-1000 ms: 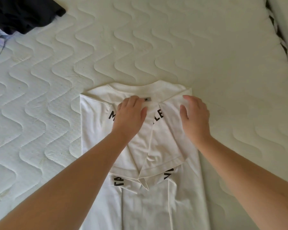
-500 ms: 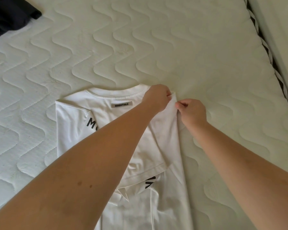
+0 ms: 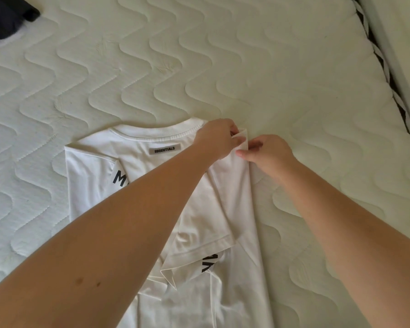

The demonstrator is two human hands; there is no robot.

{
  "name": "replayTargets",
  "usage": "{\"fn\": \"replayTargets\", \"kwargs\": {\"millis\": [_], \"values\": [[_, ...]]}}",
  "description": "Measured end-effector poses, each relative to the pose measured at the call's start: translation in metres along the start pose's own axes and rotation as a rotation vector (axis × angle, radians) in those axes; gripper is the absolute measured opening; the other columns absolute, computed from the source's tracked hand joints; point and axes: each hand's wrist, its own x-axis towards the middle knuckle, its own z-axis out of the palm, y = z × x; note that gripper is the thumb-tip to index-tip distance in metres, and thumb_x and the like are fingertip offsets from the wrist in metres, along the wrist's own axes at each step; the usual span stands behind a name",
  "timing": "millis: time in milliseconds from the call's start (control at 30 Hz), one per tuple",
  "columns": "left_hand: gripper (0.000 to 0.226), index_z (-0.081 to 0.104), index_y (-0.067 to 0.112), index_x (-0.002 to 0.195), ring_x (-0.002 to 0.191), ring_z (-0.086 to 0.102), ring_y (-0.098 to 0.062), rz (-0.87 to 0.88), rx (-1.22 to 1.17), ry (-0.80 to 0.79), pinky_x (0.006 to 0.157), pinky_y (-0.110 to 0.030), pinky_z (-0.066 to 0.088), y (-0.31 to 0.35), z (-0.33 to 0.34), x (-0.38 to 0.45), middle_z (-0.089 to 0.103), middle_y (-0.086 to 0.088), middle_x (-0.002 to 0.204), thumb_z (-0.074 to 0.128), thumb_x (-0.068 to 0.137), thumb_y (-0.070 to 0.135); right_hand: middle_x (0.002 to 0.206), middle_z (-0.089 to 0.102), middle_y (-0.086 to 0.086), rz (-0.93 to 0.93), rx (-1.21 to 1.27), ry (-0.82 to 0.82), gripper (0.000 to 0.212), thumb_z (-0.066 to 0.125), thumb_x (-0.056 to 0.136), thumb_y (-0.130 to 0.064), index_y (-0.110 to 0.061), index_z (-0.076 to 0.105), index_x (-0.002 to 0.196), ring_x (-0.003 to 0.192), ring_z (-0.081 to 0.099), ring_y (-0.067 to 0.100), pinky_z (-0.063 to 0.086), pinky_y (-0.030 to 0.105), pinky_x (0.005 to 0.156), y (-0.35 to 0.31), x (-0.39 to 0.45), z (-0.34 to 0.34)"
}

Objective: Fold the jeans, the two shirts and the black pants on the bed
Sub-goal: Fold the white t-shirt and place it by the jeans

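A white shirt with black lettering and a grey neck label lies on the quilted mattress, both sleeves folded in over its middle. My left hand reaches across it and pinches the shirt's top right corner. My right hand pinches the same folded edge just below that corner. The corner stands slightly lifted between the two hands. A dark garment shows at the top left corner, mostly out of frame.
The mattress edge with a black-and-white striped seam runs down the right side. A pale wall or bed frame lies beyond it.
A second ago both hands pressed flat on the folded sleeves near the collar. They moved to the shirt's top right corner and took hold of it; since half a second ago the corner has lifted a little.
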Motion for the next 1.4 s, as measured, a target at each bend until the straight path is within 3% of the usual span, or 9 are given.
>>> {"fn": "replayTargets", "kwargs": {"millis": [100,233,400,500,700,867,1133,1233,1400], "values": [[0.042,0.059,0.015,0.114,0.097,0.059,-0.019,0.014,0.011,-0.096,0.083,-0.03,0.047,0.007,-0.007,-0.002,0.06,0.003,0.101,0.074,0.084,0.039,0.081,0.066,-0.001,0.059,-0.209,-0.192,0.04,0.081,0.075,-0.044,-0.01,0.07,0.094,0.075,0.061,0.016,0.041,0.025,0.061,-0.002,-0.011,-0.004],[0.05,0.058,0.012,0.116,0.093,0.06,-0.02,0.002,0.009,-0.167,0.075,-0.029,0.048,0.015,-0.008,-0.004,0.064,-0.002,0.107,0.083,0.077,0.029,0.069,0.059,0.004,0.061,-0.198,-0.179,0.043,0.08,0.076,-0.044,-0.004,0.069,0.086,0.062,0.055,0.017,0.037,0.029,0.058,0.001,-0.025,0.001],[0.046,0.054,0.018,0.117,0.085,0.056,-0.01,-0.019,-0.276,-0.084,0.062,-0.02,0.039,0.007,-0.004,-0.005,0.061,0.004,0.11,0.081,0.079,0.023,0.12,0.064,0.024,0.134,-0.079,-0.159,0.074,0.073,0.08,-0.053,0.01,0.061,0.118,0.11,0.062,0.037,0.048,0.044,0.095,0.001,-0.037,-0.005],[0.048,0.054,0.018,0.117,0.084,0.059,-0.01,-0.017,-0.401,-0.051,0.063,-0.017,0.042,0.006,-0.002,-0.009,0.065,0.003,0.103,0.082,0.078,0.019,0.087,0.07,0.01,0.135,-0.108,-0.268,0.058,0.081,0.071,-0.052,0.0,0.069,0.092,0.08,0.066,0.023,0.046,0.032,0.072,0.005,-0.043,-0.001],[0.044,0.055,0.021,0.119,0.069,0.052,-0.003,-0.007,-0.449,-0.011,0.05,-0.005,0.035,0.004,0.003,-0.008,0.057,0.009,0.082,0.078,0.082,0.016,0.063,0.066,0.002,0.125,0.016,-0.221,0.026,0.079,0.08,-0.034,-0.009,0.069,0.079,0.047,0.058,0.004,0.045,0.018,0.053,0.025,-0.049,0.004],[0.044,0.055,0.026,0.12,0.08,0.058,-0.009,0.077,-0.35,0.094,0.073,-0.022,0.049,0.005,0.008,-0.003,0.062,0.007,0.091,0.074,0.083,0.013,0.059,0.056,-0.006,0.088,-0.064,-0.096,0.029,0.073,0.084,-0.042,-0.016,0.063,0.073,0.059,0.055,0.013,0.04,0.025,0.055,0.032,-0.053,0.006],[0.033,0.061,0.017,0.117,0.085,0.061,-0.013,0.216,-0.28,0.263,0.083,-0.025,0.05,-0.011,-0.014,-0.011,0.066,0.002,0.1,0.063,0.087,0.004,0.112,0.069,0.003,-0.066,0.092,0.281,0.041,0.058,0.097,-0.035,-0.011,0.056,0.129,0.108,0.061,0.019,0.033,0.015,0.079,0.011,-0.024,0.019],[0.026,0.062,0.019,0.115,0.09,0.061,-0.012,0.14,-0.138,0.343,0.086,-0.022,0.047,-0.046,-0.045,-0.021,0.066,0.004,0.099,0.062,0.091,0.009,0.118,0.067,0.007,-0.022,0.194,0.285,0.045,0.061,0.095,-0.034,-0.008,0.054,0.131,0.113,0.06,0.021,0.032,0.015,0.081,-0.003,0.0,0.019],[0.032,0.062,0.028,0.114,0.109,0.055,-0.023,-0.12,0.231,0.211,0.098,-0.041,0.043,-0.103,-0.081,-0.029,0.061,0.003,0.112,0.071,0.086,0.04,0.1,0.068,0.002,0.014,0.162,0.267,0.034,0.073,0.086,-0.029,-0.008,0.068,0.113,0.097,0.063,0.018,0.034,0.016,0.072,-0.018,0.022,0.019]]}}
